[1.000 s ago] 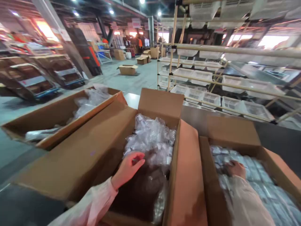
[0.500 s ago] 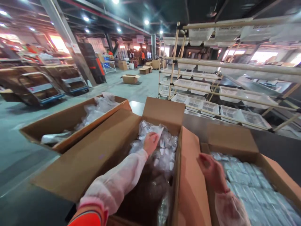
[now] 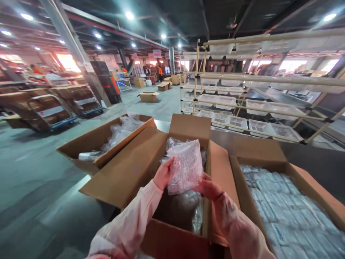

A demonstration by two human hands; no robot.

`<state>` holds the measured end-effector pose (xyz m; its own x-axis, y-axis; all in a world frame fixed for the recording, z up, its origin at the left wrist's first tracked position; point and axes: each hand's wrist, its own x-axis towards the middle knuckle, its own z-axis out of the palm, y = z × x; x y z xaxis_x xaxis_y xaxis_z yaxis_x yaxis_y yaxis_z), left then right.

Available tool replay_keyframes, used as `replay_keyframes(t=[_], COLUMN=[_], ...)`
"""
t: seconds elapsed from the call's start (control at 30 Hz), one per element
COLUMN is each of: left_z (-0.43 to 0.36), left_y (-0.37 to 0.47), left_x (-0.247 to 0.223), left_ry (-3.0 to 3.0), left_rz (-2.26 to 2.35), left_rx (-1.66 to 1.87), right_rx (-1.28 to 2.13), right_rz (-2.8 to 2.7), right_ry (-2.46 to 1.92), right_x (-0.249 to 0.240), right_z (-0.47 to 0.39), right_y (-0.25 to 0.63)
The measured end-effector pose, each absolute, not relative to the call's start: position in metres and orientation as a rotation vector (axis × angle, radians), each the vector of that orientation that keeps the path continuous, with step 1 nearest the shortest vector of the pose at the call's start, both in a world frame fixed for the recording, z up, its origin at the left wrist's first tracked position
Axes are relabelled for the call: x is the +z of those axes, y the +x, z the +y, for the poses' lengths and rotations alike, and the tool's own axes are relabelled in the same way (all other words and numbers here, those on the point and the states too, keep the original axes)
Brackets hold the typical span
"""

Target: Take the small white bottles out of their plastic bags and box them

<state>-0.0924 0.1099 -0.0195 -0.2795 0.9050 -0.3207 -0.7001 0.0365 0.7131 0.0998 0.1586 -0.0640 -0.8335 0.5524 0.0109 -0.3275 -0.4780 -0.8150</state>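
Note:
A sheet or pouch of bubble wrap (image 3: 185, 166) is held up over the middle cardboard box (image 3: 188, 124). My left hand (image 3: 164, 173) grips its left edge, and my right hand (image 3: 210, 186) pinches its lower right corner. Beneath it, clear plastic-wrapped items (image 3: 197, 216) lie in the middle box, partly hidden by the wrap and my hands. In the right-hand box (image 3: 258, 148) are rows of clear bagged packs (image 3: 283, 201).
At the left, another open box (image 3: 78, 144) holds loose clear plastic packaging (image 3: 122, 131). Behind the table stands a pipe rack (image 3: 197, 75) with white baskets (image 3: 237, 122). Loaded trolleys (image 3: 51, 111), floor boxes (image 3: 149, 96) and distant people are farther back.
The bubble wrap now hangs between both hands. My right hand has moved left from beside the right-hand box to the wrap. The view has shifted slightly.

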Motion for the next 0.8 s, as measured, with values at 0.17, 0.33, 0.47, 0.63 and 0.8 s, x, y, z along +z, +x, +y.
replay_keyframes(t=[0.17,0.33,0.47,0.63,0.8], left_z=[0.112,0.120,0.129,0.146,0.164], left_y=[-0.078,-0.051,-0.011,0.005,-0.012], left_x=[-0.022,-0.029,-0.030,-0.029,-0.043], left_ry=[0.197,0.406,0.553,0.768,0.521], left_rz=[0.923,1.028,1.062,1.042,0.956], left_rx=[1.672,1.633,1.520,1.374,1.334], right_rx=[2.381,1.231,1.050,1.542,1.592], right_rz=[-0.808,-1.155,-1.547,-1.434,-1.289], right_ry=[-0.561,-1.122,-1.077,-1.029,-1.030], right_x=[-0.089,-0.074,-0.050,-0.049,-0.070], right_z=[0.134,0.140,0.136,0.150,0.169], right_y=[0.113,0.138,0.137,0.155,0.194])
